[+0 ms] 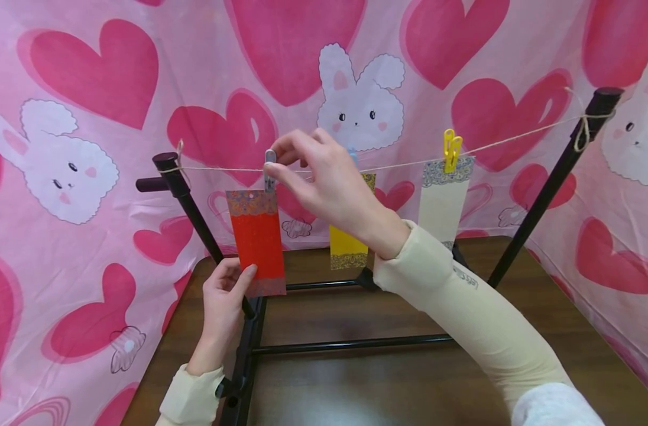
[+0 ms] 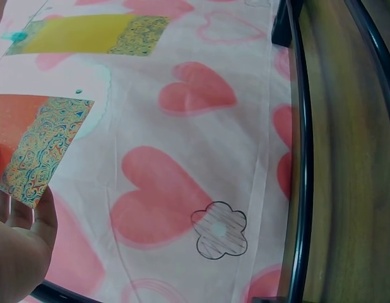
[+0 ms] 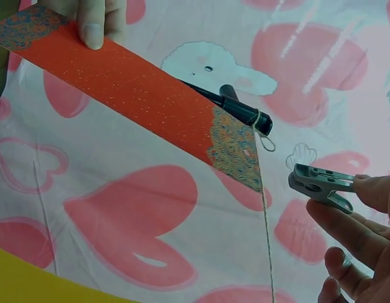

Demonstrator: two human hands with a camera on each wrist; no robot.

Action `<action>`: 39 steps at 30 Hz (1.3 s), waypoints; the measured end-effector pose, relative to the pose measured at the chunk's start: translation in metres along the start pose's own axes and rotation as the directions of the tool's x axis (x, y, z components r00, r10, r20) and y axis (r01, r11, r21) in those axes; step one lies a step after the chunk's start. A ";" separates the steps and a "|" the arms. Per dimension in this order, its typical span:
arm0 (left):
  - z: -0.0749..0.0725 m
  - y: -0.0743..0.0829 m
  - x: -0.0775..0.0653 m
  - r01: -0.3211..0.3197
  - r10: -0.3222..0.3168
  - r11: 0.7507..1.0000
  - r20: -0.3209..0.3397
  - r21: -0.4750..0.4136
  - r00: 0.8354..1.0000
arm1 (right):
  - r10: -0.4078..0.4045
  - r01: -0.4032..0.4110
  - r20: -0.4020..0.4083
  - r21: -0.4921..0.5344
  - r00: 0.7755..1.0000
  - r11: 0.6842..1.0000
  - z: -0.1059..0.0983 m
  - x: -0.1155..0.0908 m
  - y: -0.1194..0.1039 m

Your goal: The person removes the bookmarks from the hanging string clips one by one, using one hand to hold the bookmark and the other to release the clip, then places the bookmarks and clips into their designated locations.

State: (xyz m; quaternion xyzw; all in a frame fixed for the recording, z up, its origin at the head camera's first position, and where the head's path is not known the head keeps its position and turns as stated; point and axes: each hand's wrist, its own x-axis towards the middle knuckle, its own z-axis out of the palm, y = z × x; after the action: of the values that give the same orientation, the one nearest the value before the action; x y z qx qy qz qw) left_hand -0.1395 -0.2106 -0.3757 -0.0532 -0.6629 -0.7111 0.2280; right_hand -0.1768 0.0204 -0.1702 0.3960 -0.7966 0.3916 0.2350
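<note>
My left hand (image 1: 223, 302) pinches the lower left part of a red paper card (image 1: 259, 244) with patterned bands at both ends. The card hangs upright, its top band close to the thin string (image 1: 223, 169). In my right hand (image 1: 329, 183), thumb and fingers pinch a grey clothespin (image 3: 318, 182) by its handle end. From the head, the clothespin overlaps the card's upper right corner. The right wrist view shows it apart from the card and string, its jaws pointing towards them. In the left wrist view, only the patterned end of the card and part of the hand show.
A yellow card (image 1: 347, 245) hangs behind my right forearm, partly hidden. Farther right, a yellow clothespin (image 1: 452, 152) holds a cream card (image 1: 443, 204) on the string. Black posts (image 1: 547, 189) carry the string's ends above a brown table (image 1: 356, 384). A pink heart-print cloth (image 1: 196, 53) stands behind.
</note>
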 end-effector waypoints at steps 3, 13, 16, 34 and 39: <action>-0.001 -0.002 -0.002 0.022 -0.022 1.000 -0.003 0.004 1.000 | -0.005 0.005 -0.004 0.004 1.000 1.000 -0.001 -0.005 -0.001; -0.001 -0.004 -0.008 0.040 -0.040 0.999 0.010 -0.016 0.999 | -0.029 0.029 -0.016 -0.002 0.999 1.000 -0.002 -0.016 0.003; -0.001 -0.004 -0.009 0.035 -0.035 0.999 0.012 -0.027 0.999 | -0.042 0.042 -0.020 -0.003 0.999 0.999 -0.003 -0.018 0.006; -0.006 -0.007 -0.014 -0.001 0.005 0.995 0.040 -0.096 0.999 | -0.016 0.017 -0.054 0.030 0.998 0.999 -0.011 -0.041 0.014; -0.006 -0.008 -0.015 -0.003 0.007 0.996 0.039 -0.086 0.999 | -0.031 0.033 -0.064 0.030 0.997 0.999 -0.014 -0.046 0.015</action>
State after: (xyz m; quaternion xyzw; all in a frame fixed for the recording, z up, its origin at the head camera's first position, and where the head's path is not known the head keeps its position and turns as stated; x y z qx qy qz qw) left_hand -0.1280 -0.2122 -0.3891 -0.0785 -0.6358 -0.7374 0.2141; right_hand -0.1611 0.0583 -0.2001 0.3996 -0.7763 0.4124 0.2601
